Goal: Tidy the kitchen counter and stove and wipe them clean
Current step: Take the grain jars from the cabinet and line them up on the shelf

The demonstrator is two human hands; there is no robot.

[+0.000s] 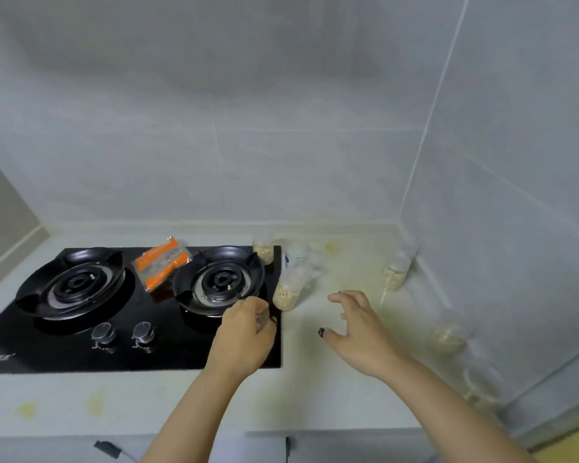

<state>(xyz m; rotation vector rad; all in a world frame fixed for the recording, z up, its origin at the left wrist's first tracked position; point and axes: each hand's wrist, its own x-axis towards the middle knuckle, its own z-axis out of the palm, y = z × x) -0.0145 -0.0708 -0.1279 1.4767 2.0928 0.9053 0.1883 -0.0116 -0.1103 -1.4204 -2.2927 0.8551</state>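
A black two-burner stove [168, 342] is set into the pale counter [335, 389]. An orange-and-clear packet [162, 264] lies between the burners. A clear bottle of pale grains [290, 282] leans at the stove's right edge. My left hand [246, 335] hovers over the stove's front right corner, fingers curled around something small and clear; what it is I cannot tell. My right hand [358, 329] is open above the counter, fingers spread, just right of the leaning bottle and not touching it.
Another grain jar [264, 250] stands at the stove's back right corner, and a further one [396, 272] against the right wall with a thin stick below it. More clear jars [448, 335] line the right wall. Yellow stains mark the counter. Two knobs [122, 334] face the front.
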